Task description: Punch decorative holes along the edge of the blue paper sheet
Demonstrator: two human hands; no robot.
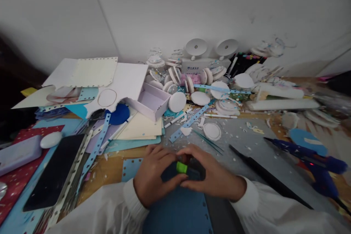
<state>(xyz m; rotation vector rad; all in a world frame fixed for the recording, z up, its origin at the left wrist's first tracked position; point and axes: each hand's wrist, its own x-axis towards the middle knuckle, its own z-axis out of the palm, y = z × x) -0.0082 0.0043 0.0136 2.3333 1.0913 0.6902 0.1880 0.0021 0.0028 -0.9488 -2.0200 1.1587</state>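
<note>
Low in the middle of the head view, my left hand (pixel 155 175) and my right hand (pixel 216 175) close around a small dark object with a bright green part, which looks like a paper punch (pixel 181 167). My thumbs meet along its near side, and my fingers hide much of it. Directly below lies a blue sheet (pixel 178 210) with small punched shapes along its right edge. Beside my left wrist, a light-blue piece of paper (pixel 129 168) also has punched holes. Green tweezers (pixel 210 142) rest just beyond my right hand.
White discs (pixel 177 101) and scraps crowd the back near an open lilac box (pixel 153 100). A phone (pixel 55 172) and card sheets lie left. On the right are a black pointed tool (pixel 265 173) and a blue glue gun (pixel 309 162) with a red light.
</note>
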